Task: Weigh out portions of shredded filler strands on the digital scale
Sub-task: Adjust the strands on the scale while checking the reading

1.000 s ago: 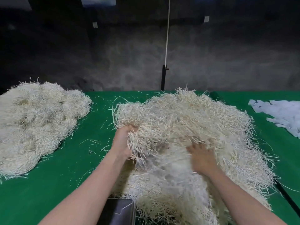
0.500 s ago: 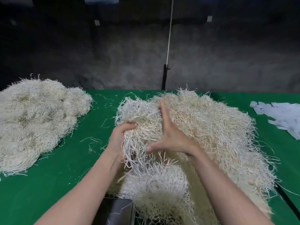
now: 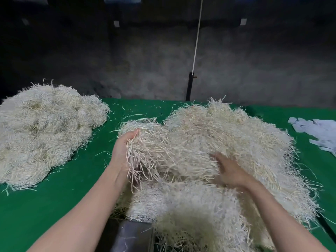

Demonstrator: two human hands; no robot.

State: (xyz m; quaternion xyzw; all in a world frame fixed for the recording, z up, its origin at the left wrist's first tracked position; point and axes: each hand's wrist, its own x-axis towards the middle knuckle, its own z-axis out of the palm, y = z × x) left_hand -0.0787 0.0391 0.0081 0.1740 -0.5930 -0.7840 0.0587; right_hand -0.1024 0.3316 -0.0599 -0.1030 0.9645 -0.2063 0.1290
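A large heap of pale shredded filler strands (image 3: 227, 135) covers the middle and right of the green table (image 3: 54, 197). My left hand (image 3: 123, 151) cups a raised clump of strands (image 3: 151, 151) at the heap's left edge, fingers curled round it. My right hand (image 3: 229, 170) lies with spread fingers against the heap's middle, pressing into the strands; it is motion-blurred. A dark metallic scale (image 3: 132, 237) shows at the bottom centre, partly buried under strands; its display is hidden.
A second heap of strands (image 3: 45, 131) lies at the left of the table. Pale paper pieces (image 3: 316, 131) sit at the far right. A white cord (image 3: 197, 33) hangs to a dark post (image 3: 190, 88) behind the table. Loose strands litter the green cloth.
My right hand, raised upright over the clump half a second ago, has dropped right and lower into the heap. My left hand holds its clump a little higher.
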